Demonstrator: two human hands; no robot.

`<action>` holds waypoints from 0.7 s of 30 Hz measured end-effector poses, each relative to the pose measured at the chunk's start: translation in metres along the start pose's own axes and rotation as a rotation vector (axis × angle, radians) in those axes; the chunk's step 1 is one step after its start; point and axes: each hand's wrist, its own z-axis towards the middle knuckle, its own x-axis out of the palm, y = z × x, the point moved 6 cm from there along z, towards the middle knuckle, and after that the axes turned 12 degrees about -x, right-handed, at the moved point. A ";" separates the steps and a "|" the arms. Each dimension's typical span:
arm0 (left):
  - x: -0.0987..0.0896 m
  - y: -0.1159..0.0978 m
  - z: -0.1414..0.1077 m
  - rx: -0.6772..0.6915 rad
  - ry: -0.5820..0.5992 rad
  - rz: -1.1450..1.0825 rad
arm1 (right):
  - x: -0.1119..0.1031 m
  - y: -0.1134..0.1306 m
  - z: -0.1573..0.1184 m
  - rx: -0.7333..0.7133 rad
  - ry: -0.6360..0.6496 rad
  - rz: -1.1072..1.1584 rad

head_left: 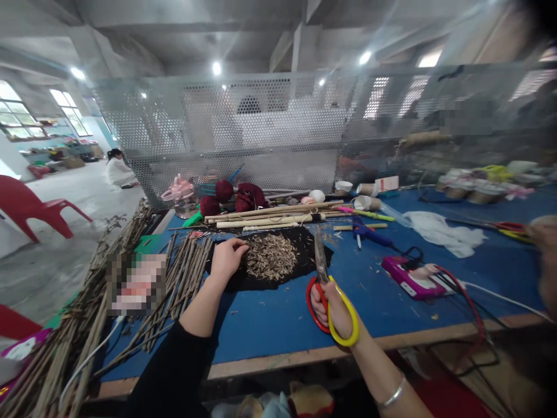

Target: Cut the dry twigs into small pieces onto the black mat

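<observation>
My right hand (334,307) grips a pair of scissors (321,258) with one red and one yellow handle loop. The blades point away from me and look closed or nearly so. A heap of short cut twig pieces (272,256) lies on a black cloth (256,283). At the heap's left edge is my left hand (227,257), its fingertips pressed together; whatever is between them is too small to tell. Long thin twigs (185,273) are spread on the table just left of that hand.
Bundled branches (82,325) line the left edge of the blue table (270,325). Pale sticks (265,219) and dark red yarn balls (224,190) lie behind the cloth. To the right are a blue glue gun (369,233), a purple power strip (415,281) and a co-worker's hand (546,255).
</observation>
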 end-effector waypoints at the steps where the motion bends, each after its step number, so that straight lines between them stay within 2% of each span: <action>1: 0.001 0.002 0.001 -0.005 -0.013 -0.015 | 0.000 0.000 0.000 -0.002 -0.001 0.001; 5: 0.002 0.007 0.002 -0.049 -0.074 0.032 | -0.001 -0.001 0.001 0.001 -0.006 -0.003; 10: 0.013 0.005 -0.001 0.012 0.028 0.101 | 0.000 -0.001 0.002 0.005 -0.015 -0.004; 14: 0.020 0.003 -0.001 0.073 0.063 -0.028 | 0.000 -0.001 0.002 -0.001 -0.016 -0.001; 21: 0.020 0.005 0.001 -0.009 0.060 -0.229 | 0.001 0.001 0.001 -0.013 -0.016 -0.022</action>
